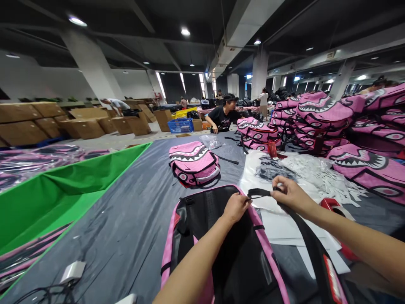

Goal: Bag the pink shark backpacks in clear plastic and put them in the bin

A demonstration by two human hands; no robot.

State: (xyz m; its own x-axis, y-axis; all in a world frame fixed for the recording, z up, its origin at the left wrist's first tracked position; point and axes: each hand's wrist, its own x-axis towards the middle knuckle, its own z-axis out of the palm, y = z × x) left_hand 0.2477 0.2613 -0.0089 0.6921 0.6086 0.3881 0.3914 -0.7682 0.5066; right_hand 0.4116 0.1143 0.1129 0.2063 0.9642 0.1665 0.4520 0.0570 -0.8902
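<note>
A pink and black backpack (234, 236) lies with its black back panel up on the grey-covered table. Over its upper right side, my left hand (236, 207) pinches the end of a thin black strap. My right hand (286, 193) is closed on the black shoulder strap (303, 236), which curves down to the right and carries a red label. A short black webbing piece (260, 193) spans the gap between my hands. Just beyond lies a smaller pink backpack (194, 162) with a shark-mouth print.
Stacked pink shark backpacks (322, 114) fill the right side. Near them lie white tags (322, 173), white paper sheets (284, 228) and a red tape dispenser (335, 207). A green-lined bin (72, 190) borders the table at left. A co-worker (224, 114) leans at the far edge.
</note>
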